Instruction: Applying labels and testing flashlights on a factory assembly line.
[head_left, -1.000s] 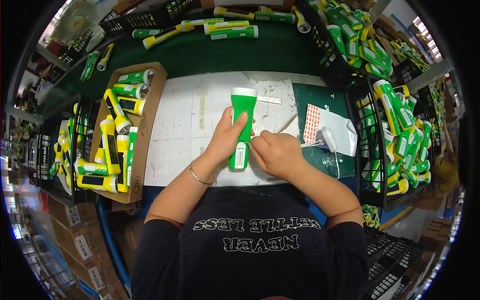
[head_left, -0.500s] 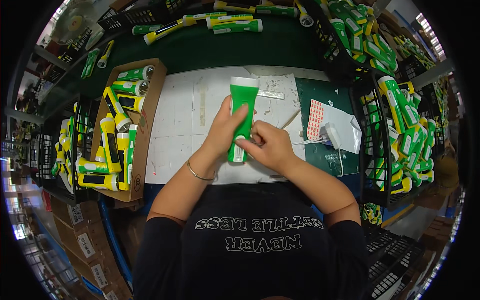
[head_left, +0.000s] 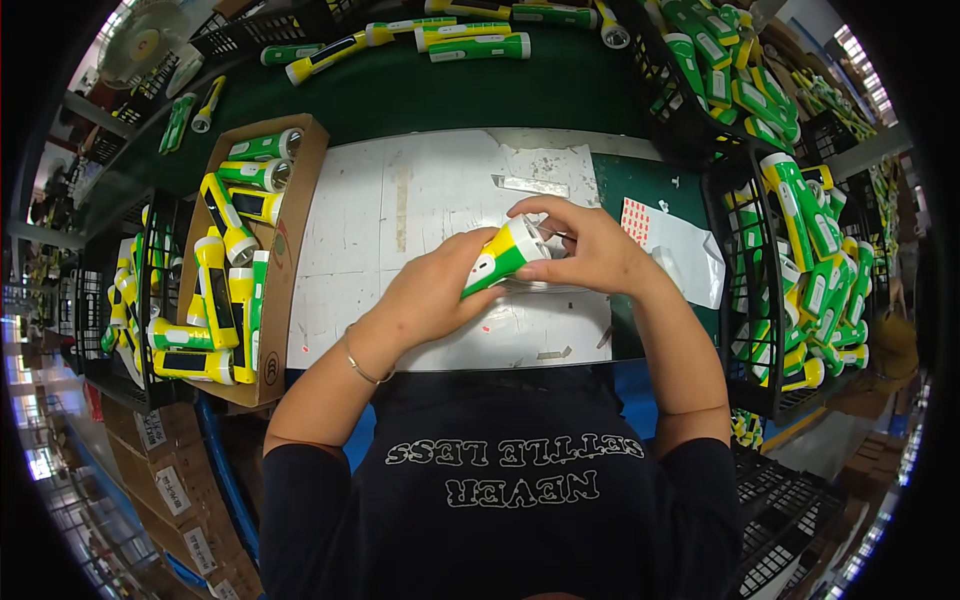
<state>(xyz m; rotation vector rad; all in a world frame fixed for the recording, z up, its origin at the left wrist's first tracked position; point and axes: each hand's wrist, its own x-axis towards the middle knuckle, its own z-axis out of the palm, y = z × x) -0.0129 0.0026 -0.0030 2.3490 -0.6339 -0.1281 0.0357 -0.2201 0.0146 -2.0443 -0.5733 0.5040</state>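
Observation:
A green, yellow and white flashlight (head_left: 492, 262) lies tilted over the white work surface, its lens end toward the upper right. My left hand (head_left: 436, 288) is wrapped round its body, the thumb along the near side. At the lens end, my right hand (head_left: 590, 248) curls its fingers and thumb around the white rim, with the thumb pressed to it. Part of a white cable shows just behind and below the right hand; where its end lies is hidden.
To the left stands a cardboard box (head_left: 300, 200) of flashlights beside a black crate. Black crates (head_left: 775, 385) heaped with more flashlights stand at the right. Loose flashlights (head_left: 480, 47) lie along the far green tabletop. A sheet of red stickers (head_left: 637, 220) lies right of my right hand.
The flashlight has gone from upright to tilted, its lens end now toward the right and lower. My right hand has moved from its tail end to its lens rim.

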